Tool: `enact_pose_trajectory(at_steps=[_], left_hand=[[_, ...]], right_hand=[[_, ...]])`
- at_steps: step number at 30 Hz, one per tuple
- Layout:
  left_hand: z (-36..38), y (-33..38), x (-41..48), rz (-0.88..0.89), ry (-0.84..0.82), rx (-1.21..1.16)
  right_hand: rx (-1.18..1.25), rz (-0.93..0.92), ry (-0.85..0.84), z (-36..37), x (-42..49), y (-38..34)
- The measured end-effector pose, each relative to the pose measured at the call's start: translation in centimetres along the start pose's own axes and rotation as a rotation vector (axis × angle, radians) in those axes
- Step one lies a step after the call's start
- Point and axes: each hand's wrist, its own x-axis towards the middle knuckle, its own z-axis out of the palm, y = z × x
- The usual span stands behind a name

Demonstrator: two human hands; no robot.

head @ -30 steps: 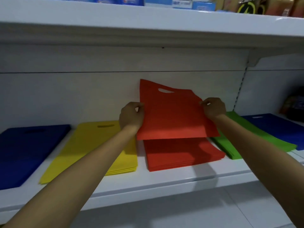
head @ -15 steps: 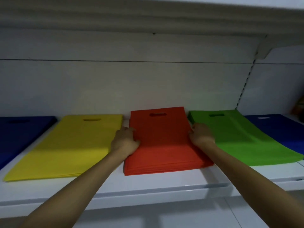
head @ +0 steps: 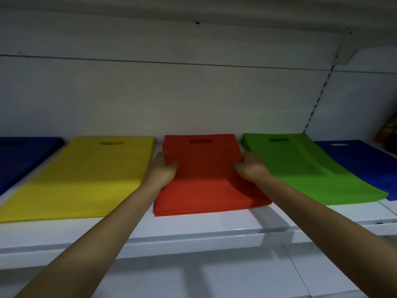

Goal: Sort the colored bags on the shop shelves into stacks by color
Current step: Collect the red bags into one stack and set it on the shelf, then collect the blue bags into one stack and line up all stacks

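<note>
- White shelf (head: 193,231) spans mid-frame; yellow stack (head: 86,173) left, green stack (head: 311,168) right.
- Left hand (head: 163,171) and right hand (head: 251,168) grip the red stack (head: 206,175) by its side edges, centre frame.

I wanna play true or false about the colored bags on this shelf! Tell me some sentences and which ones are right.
1. The left hand and right hand grip the red stack by its sides. True.
2. The yellow stack lies right of the red stack. False: it lies left of it; the green stack is on the right.
3. A blue stack lies at the left end, another at the right end. True.
4. The red stack is lifted in the air. False: it lies flat on the shelf.
</note>
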Motion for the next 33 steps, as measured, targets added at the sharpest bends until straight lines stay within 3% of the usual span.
enact_pose_trajectory(at_steps=[6, 11, 15, 19, 22, 26, 29, 33], left_hand=[[-0.6, 0.5, 0.7, -0.159, 0.02, -0.342], [-0.7, 0.2, 0.7, -0.216, -0.034, -0.409], [-1.2, 0.2, 1.0, -0.141, -0.045, -0.375], [-3.2, 1.8, 2.2, 0.035, 0.036, -0.036], [-6.1, 2.1, 3.2, 0.167, 0.003, 0.269], [-10.2, 1.0, 3.4, 0.356, -0.03, 0.788], [-13.4, -0.5, 3.4, 0.36, -0.016, 1.039], [-18.9, -3.3, 3.6, 0.25, -0.032, 1.109]], right_hand=[[0.322, 0.118, 0.058, -0.3, -0.3, -0.5], [0.446, 0.13, -0.029, 0.2, -0.6, -0.6], [0.39, 0.105, -0.003, 0.5, -0.4, -0.5], [0.156, -0.05, 0.052, 0.0, 0.1, -2.0], [0.036, -0.109, 0.047, -0.1, 0.4, -3.7], [-0.274, -0.344, 0.077, 0.4, 0.4, -7.2], [-0.364, -0.469, 0.108, 1.7, -0.1, -11.6], [-0.369, -0.585, 0.099, 4.8, -1.4, -18.3]])
